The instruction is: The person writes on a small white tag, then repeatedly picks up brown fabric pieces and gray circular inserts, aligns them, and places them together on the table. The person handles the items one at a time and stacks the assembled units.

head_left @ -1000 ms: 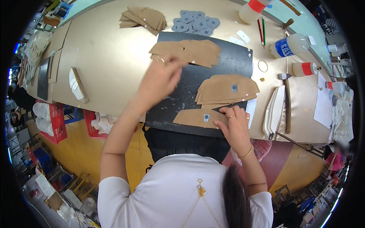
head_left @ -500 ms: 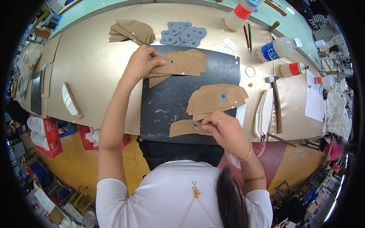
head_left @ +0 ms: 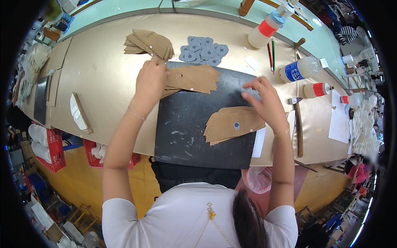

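Observation:
My left hand reaches over the left end of the middle stack of brown flat pieces. Its fingers are bent together at the near edge of a fanned pile of brown pieces; the fingertips are partly hidden. On the right, my right hand is held above the black board, empty, with thumb and fingers apart. Just below it lies a fanned stack of brown curved pieces. A grey patch with a dark keyhole-like mark shows on its top piece.
Behind the board lies a heap of grey patches. To the right stand bottles, one with a blue label, beside pencils and a hammer. White curved pieces lie left; red baskets stand below the table.
My left hand has moved from the middle stack to the far fanned pile. My right hand has let go of the brown piece and risen; that piece no longer lies at the board's front edge.

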Demonstrator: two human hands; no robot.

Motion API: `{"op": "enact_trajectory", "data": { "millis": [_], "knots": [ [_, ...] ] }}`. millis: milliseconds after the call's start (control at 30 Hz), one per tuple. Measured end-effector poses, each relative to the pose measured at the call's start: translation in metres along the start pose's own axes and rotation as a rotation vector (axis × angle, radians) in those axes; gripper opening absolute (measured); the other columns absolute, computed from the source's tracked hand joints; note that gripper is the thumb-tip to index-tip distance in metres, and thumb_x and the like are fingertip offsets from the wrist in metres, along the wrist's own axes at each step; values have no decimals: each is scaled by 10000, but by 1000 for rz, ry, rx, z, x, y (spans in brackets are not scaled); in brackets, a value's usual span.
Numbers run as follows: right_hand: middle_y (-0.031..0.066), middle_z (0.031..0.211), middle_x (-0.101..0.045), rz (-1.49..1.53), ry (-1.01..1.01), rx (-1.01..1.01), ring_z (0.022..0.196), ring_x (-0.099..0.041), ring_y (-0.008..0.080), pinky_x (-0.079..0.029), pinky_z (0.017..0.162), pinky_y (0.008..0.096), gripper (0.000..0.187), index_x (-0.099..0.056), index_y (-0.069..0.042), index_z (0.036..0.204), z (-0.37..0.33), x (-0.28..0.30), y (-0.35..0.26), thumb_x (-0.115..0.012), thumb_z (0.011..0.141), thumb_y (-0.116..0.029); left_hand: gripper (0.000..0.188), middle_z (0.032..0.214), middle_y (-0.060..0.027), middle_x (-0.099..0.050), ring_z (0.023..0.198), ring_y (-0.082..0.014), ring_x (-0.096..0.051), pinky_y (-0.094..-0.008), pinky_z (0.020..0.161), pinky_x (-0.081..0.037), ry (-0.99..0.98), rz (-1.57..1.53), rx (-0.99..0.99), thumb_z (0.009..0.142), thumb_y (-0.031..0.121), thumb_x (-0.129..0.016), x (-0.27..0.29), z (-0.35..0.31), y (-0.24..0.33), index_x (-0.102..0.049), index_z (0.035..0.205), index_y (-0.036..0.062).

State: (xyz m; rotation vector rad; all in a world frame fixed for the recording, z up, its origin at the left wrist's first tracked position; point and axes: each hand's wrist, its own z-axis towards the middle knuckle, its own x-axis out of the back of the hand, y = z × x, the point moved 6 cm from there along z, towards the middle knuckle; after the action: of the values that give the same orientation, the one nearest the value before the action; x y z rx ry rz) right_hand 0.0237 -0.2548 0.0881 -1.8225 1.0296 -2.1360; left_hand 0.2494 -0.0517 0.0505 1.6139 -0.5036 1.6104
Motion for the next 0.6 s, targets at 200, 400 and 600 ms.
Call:
{"op": "enact_trajectory", "data": {
  "millis": [200,400,600],
  "knots": [
    [121,1104,-627,-205,63,177,1032,-629,300,-516,916,396,273,-712,-84,1179,103,-44,21,-674,920,-160,100,957,-156,-647,916,-317,-633,-424,821,-501,95,110,-12,841,90,-695,-4,-2,12,-682,885,1],
    [120,1142,-625,-302,7,52,1062,-638,304,-526,923,399,351,-708,-102,1233,151,-67,40,-708,894,-194,66,797,-150,-658,841,-317,-653,-415,813,-465,139,146,-168,782,-10,-613,-8,-16,48,-619,844,11],
    [95,1106,-642,-356,102,81,1038,-643,298,-532,885,400,302,-716,-95,1136,148,-67,33,-750,851,-191,80,815,-192,-675,811,-385,-650,-460,724,-517,-57,-197,-14,866,31,-613,-9,-21,59,-612,935,-10]
  ]
}}
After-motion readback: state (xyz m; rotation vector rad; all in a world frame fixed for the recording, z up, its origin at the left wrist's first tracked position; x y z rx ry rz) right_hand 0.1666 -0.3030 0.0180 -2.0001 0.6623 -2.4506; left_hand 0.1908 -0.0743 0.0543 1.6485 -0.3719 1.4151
